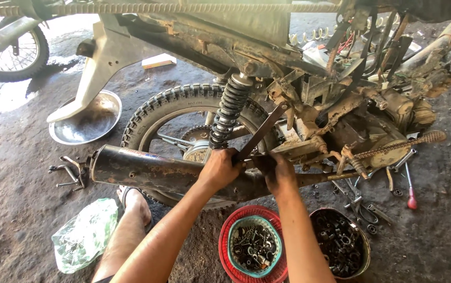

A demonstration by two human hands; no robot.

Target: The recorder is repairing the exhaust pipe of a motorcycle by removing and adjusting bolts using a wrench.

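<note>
Slippage is risked: the exhaust pipe (157, 173) is gripped by the left hand (219, 169), fingers closed around it. The flat bar (261, 132) is clasped by the right hand (279, 173) and could be jerked off the muddy frame (309, 112)

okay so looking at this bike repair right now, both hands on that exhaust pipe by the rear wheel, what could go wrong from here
1. The left hand and right hand work bare against the rusty exhaust pipe and a flat metal bar; a slip could pinch or cut fingers.
2. A sandalled foot lies right under the pipe, which might drop on it.
3. The bolt baskets sit below and could get knocked over.
</note>
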